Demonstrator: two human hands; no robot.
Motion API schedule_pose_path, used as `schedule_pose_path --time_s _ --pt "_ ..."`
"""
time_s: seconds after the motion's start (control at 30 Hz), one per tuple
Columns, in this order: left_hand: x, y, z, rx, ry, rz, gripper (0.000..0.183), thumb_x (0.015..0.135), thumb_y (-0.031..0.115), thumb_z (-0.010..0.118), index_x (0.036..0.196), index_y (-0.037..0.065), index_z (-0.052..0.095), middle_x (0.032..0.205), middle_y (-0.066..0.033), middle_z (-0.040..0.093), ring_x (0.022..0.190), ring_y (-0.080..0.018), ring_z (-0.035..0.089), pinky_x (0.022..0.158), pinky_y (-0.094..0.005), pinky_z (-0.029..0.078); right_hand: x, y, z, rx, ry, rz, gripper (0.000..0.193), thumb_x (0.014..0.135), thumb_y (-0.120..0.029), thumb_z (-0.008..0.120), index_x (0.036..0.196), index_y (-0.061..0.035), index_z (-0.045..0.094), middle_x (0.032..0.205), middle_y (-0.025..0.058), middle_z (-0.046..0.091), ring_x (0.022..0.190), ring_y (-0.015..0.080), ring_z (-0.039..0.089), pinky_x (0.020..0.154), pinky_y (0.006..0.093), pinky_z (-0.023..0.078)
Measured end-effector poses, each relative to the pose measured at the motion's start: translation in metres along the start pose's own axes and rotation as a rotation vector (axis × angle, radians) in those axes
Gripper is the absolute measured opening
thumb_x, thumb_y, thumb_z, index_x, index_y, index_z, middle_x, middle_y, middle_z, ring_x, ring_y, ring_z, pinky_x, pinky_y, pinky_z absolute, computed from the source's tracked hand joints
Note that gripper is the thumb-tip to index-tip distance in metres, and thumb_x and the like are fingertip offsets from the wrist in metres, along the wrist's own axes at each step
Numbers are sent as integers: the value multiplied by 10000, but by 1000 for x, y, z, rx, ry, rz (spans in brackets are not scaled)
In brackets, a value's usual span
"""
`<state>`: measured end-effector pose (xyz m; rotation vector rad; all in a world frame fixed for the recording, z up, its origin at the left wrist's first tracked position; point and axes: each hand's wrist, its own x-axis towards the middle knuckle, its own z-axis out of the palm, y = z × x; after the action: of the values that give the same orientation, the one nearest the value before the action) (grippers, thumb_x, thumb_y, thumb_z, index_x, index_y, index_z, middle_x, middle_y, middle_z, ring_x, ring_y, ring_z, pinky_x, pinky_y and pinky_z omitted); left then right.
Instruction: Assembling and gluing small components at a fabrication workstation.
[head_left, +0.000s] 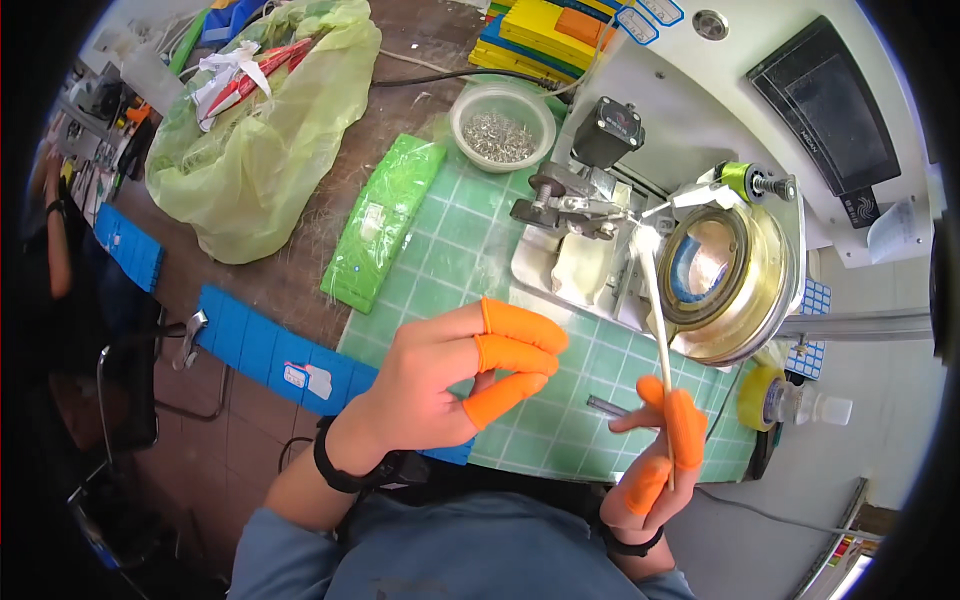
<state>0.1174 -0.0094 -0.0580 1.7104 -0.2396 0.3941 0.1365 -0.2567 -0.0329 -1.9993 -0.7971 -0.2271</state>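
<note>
Orange finger cots cover several fingertips of both hands. My right hand (665,455) grips the lower part of a long wooden cotton swab (660,335). The swab stands steeply, its white tip beside the small metal clamp (580,205) of a white bench machine (680,95). Just right of the swab is the machine's round brass-coloured wheel (745,330). My left hand (440,375) hovers over the green tiled-pattern mat (480,215) with thumb and fingertips drawn together; whatever lies between them, if anything, is hidden. A thin metal strip (606,407) lies beside my right fingers.
A tub (502,125) of small metal pieces stands behind the mat, near a green slab (385,220). A yellow-green plastic bag (270,150) fills the far left. Blue strips (270,340) edge the table. Tape (762,397) sits at right. Another person's arm (58,240) shows far left.
</note>
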Motion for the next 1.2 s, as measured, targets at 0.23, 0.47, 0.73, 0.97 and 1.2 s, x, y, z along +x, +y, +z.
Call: schedule_pose_path --time_s 0.23,0.47,0.73,0.97,1.2 --pt "5 1 -1 6 -10 17 150 857 -26 773 996 27 776 1117 -125 753 800 -128 684 539 -220 516 3 -6 21 35 -234 148 634 949 -102 653 1511 72 416 1348 285 575 910 303 638 841 410 536" --pt "3 2 2 -9 14 49 145 867 -26 762 999 33 769 1135 -118 745 813 -138 687 565 -223 512 0 -11 -1 -105 -438 287 768 907 -259 755 1526 40 411 1417 281 508 1137 403 593 977 442 502" --pt "2 8 4 -10 21 55 142 866 -46 753 991 20 759 1126 -116 742 843 -149 687 640 -252 533 -9 30 -83 -818 -107 315 618 1094 -317 448 1613 -19 291 1654 190 340 1538 420 267 1239 517 200" --pt "9 16 -10 -56 25 112 136 872 -27 758 993 28 732 1111 -90 734 901 -164 683 697 -274 530 -4 38 -100 -612 -170 422 511 1090 -239 447 1531 21 445 1600 195 432 1540 353 304 1244 485 217" --pt "70 41 -48 -252 -113 226 109 1014 151 674 1028 49 640 1053 -35 642 1007 -148 608 941 -316 476 -51 2 -169 -774 36 563 346 1072 -231 573 1217 54 708 1136 240 742 987 321 709 895 406 547"
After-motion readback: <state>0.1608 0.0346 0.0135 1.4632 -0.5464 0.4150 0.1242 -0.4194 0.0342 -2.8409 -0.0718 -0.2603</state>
